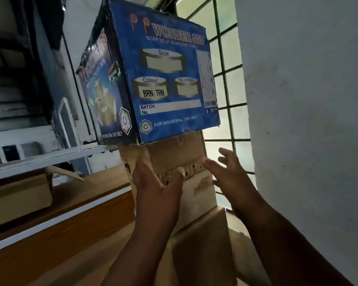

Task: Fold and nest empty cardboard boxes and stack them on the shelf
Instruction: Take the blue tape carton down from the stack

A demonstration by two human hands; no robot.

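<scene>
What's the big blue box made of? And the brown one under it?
The blue box looks like cardboard with a glossy printed skin: its edges are frayed and light glints on the side. The brown box beneath looks like plain matte cardboard, bare brown with small stamped marks. The left hand rests on it.

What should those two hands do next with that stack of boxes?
Probably steady the brown box with both open hands: the left hand touches its front, the right hand hovers beside it, and the blue box on top sits skewed and overhanging.
</scene>
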